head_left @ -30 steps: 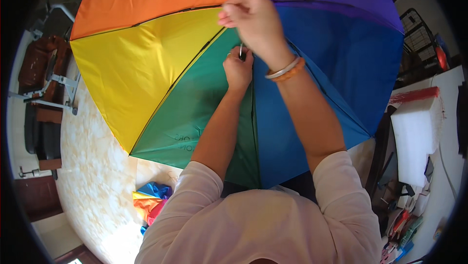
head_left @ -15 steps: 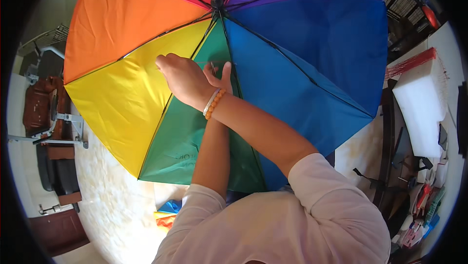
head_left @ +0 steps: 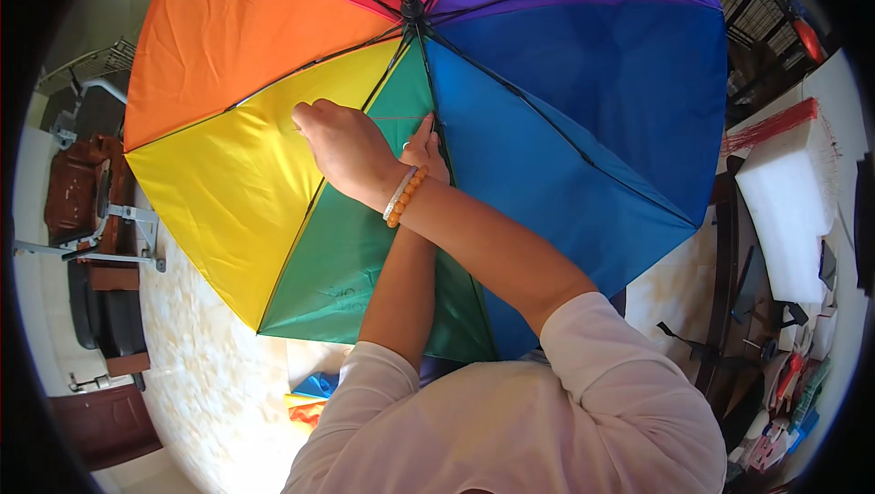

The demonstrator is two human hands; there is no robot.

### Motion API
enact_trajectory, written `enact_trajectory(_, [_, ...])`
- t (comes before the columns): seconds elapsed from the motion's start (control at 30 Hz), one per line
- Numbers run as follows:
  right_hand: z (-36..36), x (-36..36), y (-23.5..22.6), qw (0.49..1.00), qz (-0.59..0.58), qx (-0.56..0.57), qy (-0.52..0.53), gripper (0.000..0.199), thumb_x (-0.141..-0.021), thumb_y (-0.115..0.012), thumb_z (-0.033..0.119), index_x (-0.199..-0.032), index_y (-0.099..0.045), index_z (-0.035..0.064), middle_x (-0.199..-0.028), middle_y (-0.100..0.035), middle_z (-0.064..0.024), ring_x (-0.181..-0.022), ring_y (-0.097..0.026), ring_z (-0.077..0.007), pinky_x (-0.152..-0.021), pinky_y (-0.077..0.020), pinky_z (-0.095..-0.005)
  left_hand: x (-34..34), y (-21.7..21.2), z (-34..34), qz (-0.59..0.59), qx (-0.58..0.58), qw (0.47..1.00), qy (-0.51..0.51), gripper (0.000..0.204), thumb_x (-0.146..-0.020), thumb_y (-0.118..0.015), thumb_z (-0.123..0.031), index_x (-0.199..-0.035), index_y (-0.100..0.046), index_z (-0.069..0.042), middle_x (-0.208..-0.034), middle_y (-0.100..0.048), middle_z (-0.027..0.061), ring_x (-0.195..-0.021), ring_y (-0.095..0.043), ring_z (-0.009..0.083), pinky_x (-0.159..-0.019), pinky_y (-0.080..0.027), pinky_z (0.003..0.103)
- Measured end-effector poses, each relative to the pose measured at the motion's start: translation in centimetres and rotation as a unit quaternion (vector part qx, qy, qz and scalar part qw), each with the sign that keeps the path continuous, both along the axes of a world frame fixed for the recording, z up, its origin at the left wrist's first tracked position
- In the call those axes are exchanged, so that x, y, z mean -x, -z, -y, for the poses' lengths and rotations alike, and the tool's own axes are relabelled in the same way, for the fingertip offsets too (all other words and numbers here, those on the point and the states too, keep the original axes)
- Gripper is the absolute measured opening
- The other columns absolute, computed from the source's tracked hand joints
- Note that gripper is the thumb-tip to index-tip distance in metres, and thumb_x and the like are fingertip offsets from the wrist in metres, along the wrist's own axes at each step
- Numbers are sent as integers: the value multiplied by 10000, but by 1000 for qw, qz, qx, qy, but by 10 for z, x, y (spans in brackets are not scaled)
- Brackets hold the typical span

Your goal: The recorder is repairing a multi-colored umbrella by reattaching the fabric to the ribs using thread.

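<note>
"One thin red thread [head_left: 398,118] runs straight across, just above the middle of the frame, over the green part of your open umbrella [head_left: 510,175]. How far along are you?"

"Part way, I think. Your umbrella is spread wide, and the thread is drawn out tight between your two hands. One end looks to be at the black rib [head_left: 429,82] on the right side of the green part. The thread isn't cut off there yet, and I see no knot. Which other ribs have thread on them, I can't tell. They're too small to see."

"And where is the thread next to your fingers?"

"Its right end meets the fingertips of your left hand [head_left: 426,155], close by the rib. I can't tell if they pinch it or just press there. Its left end goes behind your right hand [head_left: 342,148]. Those fingers are curled in and seem to grip the thread, though the hand hides the tips."

"What's farther out?"

"Orange beads [head_left: 406,198] go round your right wrist. Bright cloth [head_left: 314,386] lies on the floor, lower left. Near the right edge is a white block [head_left: 788,221] with red strands [head_left: 775,125] on top."
</note>
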State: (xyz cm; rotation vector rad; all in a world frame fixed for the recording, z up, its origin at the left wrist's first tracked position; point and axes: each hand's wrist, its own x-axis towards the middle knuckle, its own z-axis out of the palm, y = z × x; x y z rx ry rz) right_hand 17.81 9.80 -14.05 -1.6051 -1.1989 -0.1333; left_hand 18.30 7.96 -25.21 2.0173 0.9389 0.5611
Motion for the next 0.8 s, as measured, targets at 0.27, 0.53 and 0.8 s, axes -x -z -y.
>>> enact_trajectory(0.27, [7,1,-2,1000,3,4,2,123,-742,-569,-45,-807,-488,22,-703,-557,-135,-546,-543,-317,-511,-438,-407,1,-5,-1,26,66,997,6,337,-931,-493,-92,-1258,-577,-103,-1077,-671,89,-884,-623,184,-754,-473,264])
enact_trajectory(0.53, [63,2,3,989,-66,-112,-68,100,-783,-558,-34,-810,-487,32,-708,-554,-104,-565,-514,-285,-562,-428,-363,-1,22,-18,24,-3,1000,-4,331,-931,-502,-102,-1253,-580,-98,-1069,-673,80,-847,-618,187,-739,-473,275])
enact_trajectory(0.8, [58,3,-5,999,-12,-25,-47,99,-783,-549,-32,-822,-481,30,-707,-555,-105,-574,-525,-288,-564,-432,-382,-7,54,-30,6,-134,991,-6,328,-933,-498,-116,-1249,-583,-101,-1080,-673,94,-835,-623,213,-721,-476,293])
